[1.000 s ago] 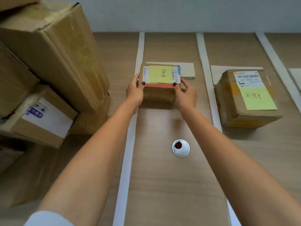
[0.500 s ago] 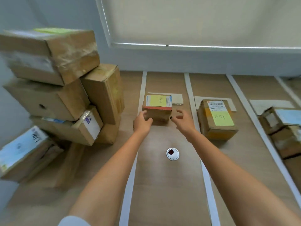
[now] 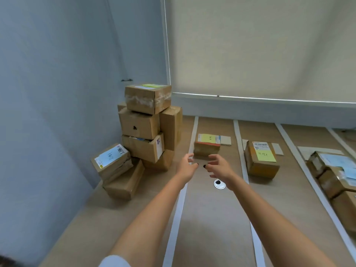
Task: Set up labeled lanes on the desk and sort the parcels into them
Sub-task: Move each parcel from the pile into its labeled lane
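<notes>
Sitting free in its taped lane, the small brown parcel (image 3: 207,146) wears a yellow note, both hands' grip now released, left hand (image 3: 186,166) and right hand (image 3: 219,167) loosely spread.

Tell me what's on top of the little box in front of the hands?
A yellow sticky note with handwriting lies on the little box, over a white shipping label. The note hides most of that label, and the writing is too small to read.
</notes>
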